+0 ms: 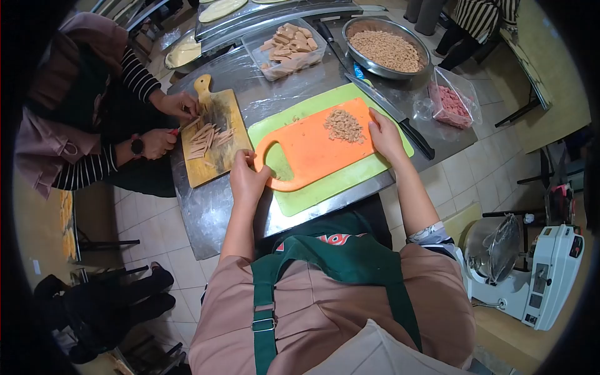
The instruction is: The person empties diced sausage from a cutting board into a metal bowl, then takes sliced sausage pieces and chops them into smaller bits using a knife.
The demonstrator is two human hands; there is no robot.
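Left hand, right hand clamped on orange board | knife beside right hand | steel bowl beyond

A grey metal surface, shiny and scuffed, spans the middle of the frame, with a wooden chopping board lying at an angle on its left side and a lime-green cutting board flat on it right of centre. Toward the upper middle of the frame, a clear plastic tub of beige pieces stands on it, with a dark-handled knife just to the right. A wide steel bowl of chopped bits sits at the upper right, and below it, near the surface's right edge, rests a clear plastic package with pink contents.
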